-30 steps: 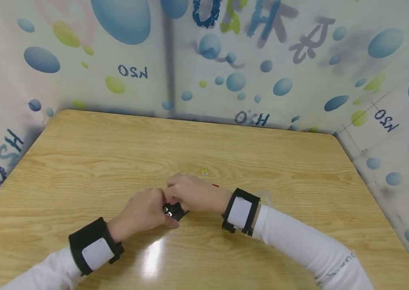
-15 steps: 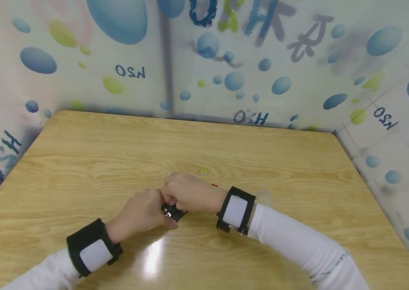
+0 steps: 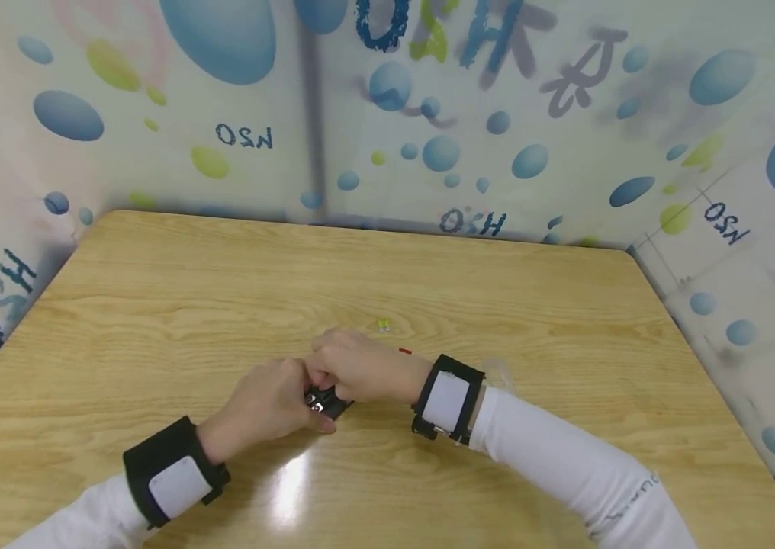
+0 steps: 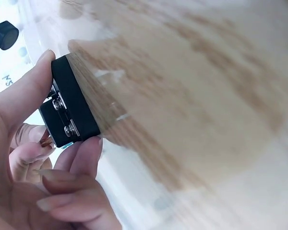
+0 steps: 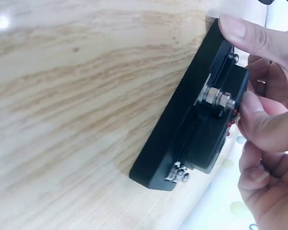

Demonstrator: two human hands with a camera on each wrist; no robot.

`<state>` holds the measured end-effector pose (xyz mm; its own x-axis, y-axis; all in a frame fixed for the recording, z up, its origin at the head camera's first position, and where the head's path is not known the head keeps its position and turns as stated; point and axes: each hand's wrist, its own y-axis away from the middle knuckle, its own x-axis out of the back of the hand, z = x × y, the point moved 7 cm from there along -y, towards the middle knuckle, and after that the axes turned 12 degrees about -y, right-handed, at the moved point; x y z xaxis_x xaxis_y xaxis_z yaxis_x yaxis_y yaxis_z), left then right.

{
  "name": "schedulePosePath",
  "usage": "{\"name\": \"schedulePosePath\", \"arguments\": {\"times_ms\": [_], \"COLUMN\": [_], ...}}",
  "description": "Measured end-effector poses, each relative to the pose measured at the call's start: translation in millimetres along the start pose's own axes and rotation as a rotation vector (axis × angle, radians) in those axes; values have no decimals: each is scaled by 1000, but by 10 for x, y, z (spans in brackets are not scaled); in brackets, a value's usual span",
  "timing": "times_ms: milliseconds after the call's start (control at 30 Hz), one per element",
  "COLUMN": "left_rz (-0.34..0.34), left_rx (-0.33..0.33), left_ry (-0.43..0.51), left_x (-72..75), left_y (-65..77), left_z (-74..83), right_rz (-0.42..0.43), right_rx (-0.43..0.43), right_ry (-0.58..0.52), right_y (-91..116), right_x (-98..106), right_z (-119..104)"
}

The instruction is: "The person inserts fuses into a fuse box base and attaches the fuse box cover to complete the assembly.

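Note:
My left hand (image 3: 271, 400) grips one end of a black rectangular block (image 3: 329, 402), thumb on one side and fingers on the other. The block, fitted with metal bolts and nuts (image 5: 218, 99), stands over the wooden table; in the right wrist view its flat base is turned toward the tabletop. My right hand (image 3: 363, 366) is bent over the block's other side. Its thumb and fingertips (image 5: 261, 124) pinch at the bolted face, by a bolt end and some small red spots. A small copper-coloured piece (image 4: 47, 142) shows between fingertips in the left wrist view; the fingers partly hide it.
Beyond the right hand lie a small yellow-green and white item (image 3: 384, 325) and a small red piece (image 3: 404, 351). A clear plastic item (image 3: 497, 372) sits behind the right wrist strap. Patterned wall sheeting (image 3: 387, 152) borders the table's (image 3: 188, 305) back and sides.
Both hands stay on the black block. The right hand has shifted slightly left over it, and the whole head view has drifted a little.

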<state>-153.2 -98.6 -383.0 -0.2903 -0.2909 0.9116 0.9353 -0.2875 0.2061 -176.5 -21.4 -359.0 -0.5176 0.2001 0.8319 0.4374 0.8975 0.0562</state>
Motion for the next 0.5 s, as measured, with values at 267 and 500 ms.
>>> {"name": "schedulePosePath", "arguments": {"times_ms": [267,500], "left_rz": [8,14], "left_rx": [4,-1], "left_ry": [-7,6], "left_x": [-4,1], "left_y": [0,9], "left_z": [0,-6], "right_rz": [4,-32], "right_rx": [-26,-34], "right_ry": [-70,-61], "right_y": [-21,-35], "right_x": [32,7], "right_z": [24,40]}}
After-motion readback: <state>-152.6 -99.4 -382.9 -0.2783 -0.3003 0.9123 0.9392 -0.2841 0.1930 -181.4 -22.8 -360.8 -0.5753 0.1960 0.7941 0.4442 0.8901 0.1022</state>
